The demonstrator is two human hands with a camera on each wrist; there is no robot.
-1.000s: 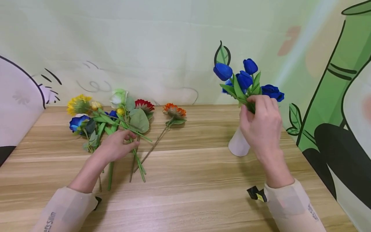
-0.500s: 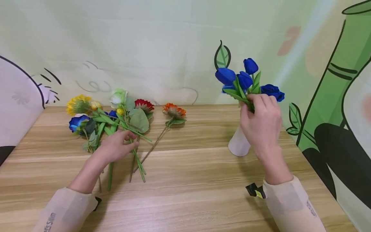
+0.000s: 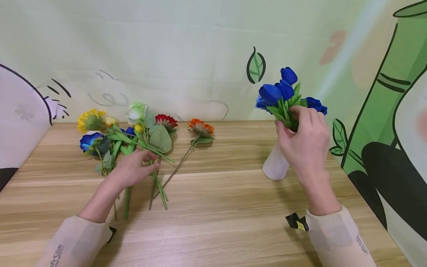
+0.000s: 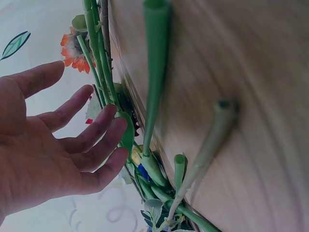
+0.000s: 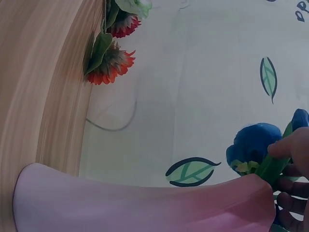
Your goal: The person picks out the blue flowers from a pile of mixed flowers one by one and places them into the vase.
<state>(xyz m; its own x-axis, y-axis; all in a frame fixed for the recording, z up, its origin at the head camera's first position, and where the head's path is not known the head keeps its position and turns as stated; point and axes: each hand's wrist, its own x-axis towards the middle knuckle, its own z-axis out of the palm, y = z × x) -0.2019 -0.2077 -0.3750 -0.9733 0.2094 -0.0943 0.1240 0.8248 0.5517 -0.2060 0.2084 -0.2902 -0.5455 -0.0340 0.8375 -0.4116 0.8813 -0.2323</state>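
Note:
My right hand (image 3: 305,139) pinches the green leaves and stems of the blue tulips (image 3: 271,94) right at the mouth of a white vase (image 3: 276,163). The vase stands upright on the table's right side, its upper part hidden behind that hand. A blue rose (image 3: 315,105) sticks out to the right of the tulips. In the right wrist view, thumb and fingers close around a green leaf (image 5: 271,170) above the vase rim. My left hand (image 3: 135,168) hovers over loose flower stems at the left, fingers relaxed and holding nothing; its palm shows in the left wrist view.
Several artificial flowers lie at the left back: a yellow sunflower (image 3: 91,120), a blue-and-white rose (image 3: 90,141), a white-green rose (image 3: 136,112), a red flower (image 3: 166,121) and an orange flower (image 3: 201,128). Their stems point toward me. A printed cloth backdrop (image 3: 186,55) rises behind the table.
The front blue tulip has swung right, in against the other tulips. My right hand has shifted slightly, still at the vase mouth. My left hand stays in place.

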